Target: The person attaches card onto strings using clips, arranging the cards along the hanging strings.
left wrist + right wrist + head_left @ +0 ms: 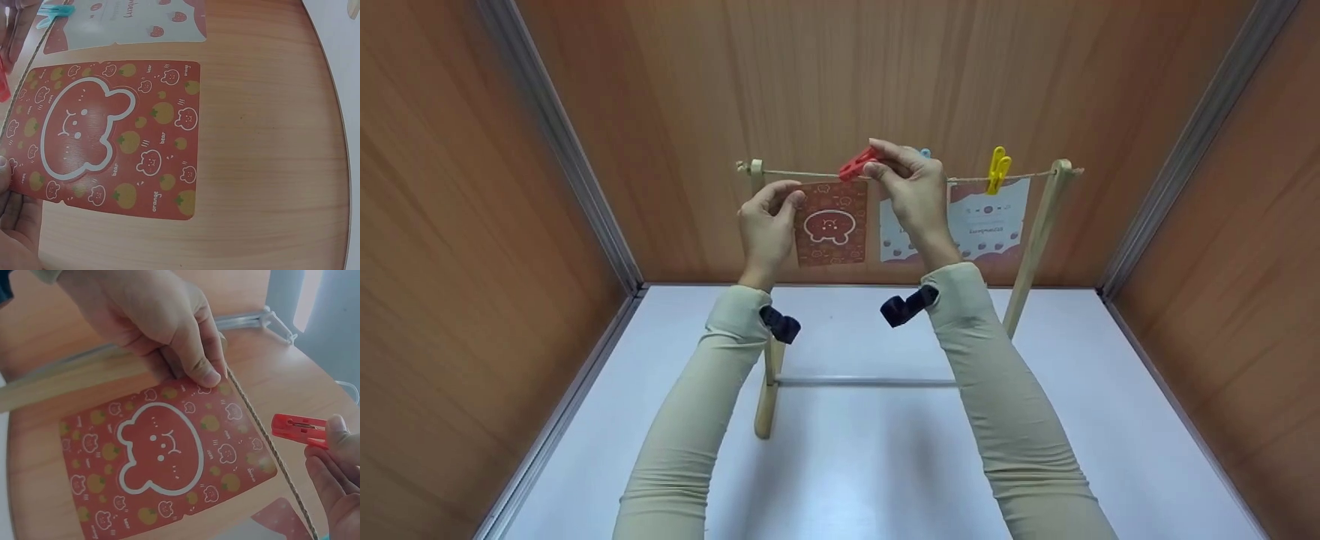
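Observation:
A red card with a white-outlined bear face hangs upside down at the left part of a string. My left hand pinches its upper left corner between thumb and fingers, right at the string. In the right wrist view the card lies along the string. My right hand pinches a red clothespin by its handle end. That clothespin is beside the string, near the card's other upper corner.
A wooden post carries the string on the right; another stands left, partly behind my arm. A white strawberry card hangs under a yellow clothespin. Left of it, a blue clothespin is mostly behind my right hand. Wooden walls surround the white table.

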`<state>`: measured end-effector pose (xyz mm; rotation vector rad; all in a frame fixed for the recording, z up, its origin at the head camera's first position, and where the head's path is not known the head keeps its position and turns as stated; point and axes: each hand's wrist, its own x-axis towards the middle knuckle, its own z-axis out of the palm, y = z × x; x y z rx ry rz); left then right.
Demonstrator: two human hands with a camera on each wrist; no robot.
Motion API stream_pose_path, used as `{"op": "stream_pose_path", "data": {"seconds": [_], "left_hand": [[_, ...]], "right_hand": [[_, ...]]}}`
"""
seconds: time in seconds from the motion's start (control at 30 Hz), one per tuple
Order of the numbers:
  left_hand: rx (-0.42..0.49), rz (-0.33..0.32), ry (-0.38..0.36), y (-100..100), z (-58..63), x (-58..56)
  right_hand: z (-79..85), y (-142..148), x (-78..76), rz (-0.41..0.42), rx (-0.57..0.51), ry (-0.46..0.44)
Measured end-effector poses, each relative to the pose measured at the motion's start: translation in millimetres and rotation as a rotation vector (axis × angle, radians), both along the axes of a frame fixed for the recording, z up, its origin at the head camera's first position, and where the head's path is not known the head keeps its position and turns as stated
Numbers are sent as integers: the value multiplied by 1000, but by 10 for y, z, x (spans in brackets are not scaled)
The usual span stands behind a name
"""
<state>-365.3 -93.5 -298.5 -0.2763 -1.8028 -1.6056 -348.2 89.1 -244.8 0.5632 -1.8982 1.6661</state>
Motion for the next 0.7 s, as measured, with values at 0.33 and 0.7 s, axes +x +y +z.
{"op": "stream_pose_path", "data": {"seconds": [0.33, 0.7], "left_hand": [[-9, -11, 0, 21, 23, 1], [-49, -12, 31, 20, 23, -12]], "right_hand": [[36, -39, -82, -26, 16, -8], [30, -119, -127, -64, 127, -22]]}}
